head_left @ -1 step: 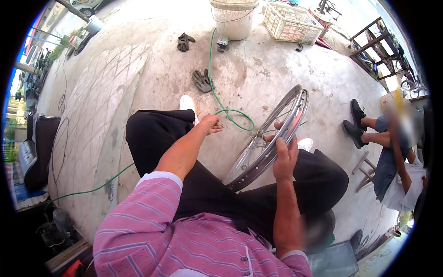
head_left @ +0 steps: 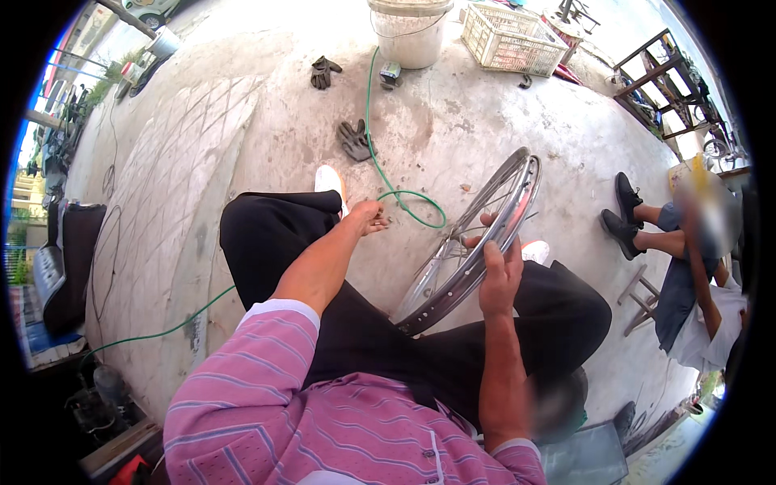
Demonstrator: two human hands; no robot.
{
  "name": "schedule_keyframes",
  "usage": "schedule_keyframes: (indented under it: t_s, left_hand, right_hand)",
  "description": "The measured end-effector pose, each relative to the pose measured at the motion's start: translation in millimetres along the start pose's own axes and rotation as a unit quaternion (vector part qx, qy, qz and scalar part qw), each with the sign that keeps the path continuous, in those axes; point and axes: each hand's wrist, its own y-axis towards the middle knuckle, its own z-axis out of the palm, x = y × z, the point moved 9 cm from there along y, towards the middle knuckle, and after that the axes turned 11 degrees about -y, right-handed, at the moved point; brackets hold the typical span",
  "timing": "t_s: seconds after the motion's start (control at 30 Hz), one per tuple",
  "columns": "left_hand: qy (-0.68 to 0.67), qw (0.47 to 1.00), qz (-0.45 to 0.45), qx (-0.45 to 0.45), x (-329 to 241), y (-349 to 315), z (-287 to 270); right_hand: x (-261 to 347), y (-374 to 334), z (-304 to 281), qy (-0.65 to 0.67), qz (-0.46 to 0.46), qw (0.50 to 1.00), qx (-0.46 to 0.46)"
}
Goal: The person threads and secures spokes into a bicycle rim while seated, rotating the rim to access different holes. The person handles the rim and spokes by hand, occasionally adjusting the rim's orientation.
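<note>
My right hand (head_left: 501, 276) grips a bicycle wheel (head_left: 440, 305) by its silver rim, thumb on the near side and fingers reaching inside. The wheel stands tilted between my knees, with thin spokes visible inside it. To the left of the wheel, apart from it, is my left hand (head_left: 370, 218). Its fingers are curled in a pinch; whatever they hold is too small to make out. Just beyond that hand, a green hose (head_left: 420, 196) loops on the concrete.
Two dark work gloves (head_left: 353, 141) lie ahead on the ground. Farther off stand a white bucket (head_left: 410, 42) and a cream plastic crate (head_left: 508, 42). A seated person (head_left: 679, 267) is at the right, near a small stool (head_left: 643, 303). A metal frame (head_left: 659, 73) stands far right.
</note>
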Motion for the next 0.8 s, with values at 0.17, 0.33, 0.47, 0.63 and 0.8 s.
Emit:
schedule_keyframes:
  t_s: [0.17,0.33,0.47,0.63,0.8]
  left_hand:
    - [0.047,0.997,0.024,-0.060,-20.0,16.7,-15.6]
    - [0.070,0.991,0.089,-0.069,-40.6,-4.3,-5.6]
    - [0.136,0.974,0.175,0.054,-88.3,-69.0,60.3]
    - [0.176,0.923,0.214,0.269,-125.3,-232.5,162.3]
    - [0.271,0.844,0.243,0.393,-100.5,-329.5,202.2]
  right_hand:
    - [1.3,1.6,4.9,-0.005,0.007,1.000,0.009]
    - [2.3,-2.3,7.7,-0.008,0.016,1.000,0.014]
    - [-0.9,-3.4,8.1,-0.004,0.011,1.000,0.016]
    - [-7.7,-3.1,14.2,0.002,0.004,0.999,0.047]
    - [6.0,-6.9,26.7,-0.044,-0.044,0.997,0.052]
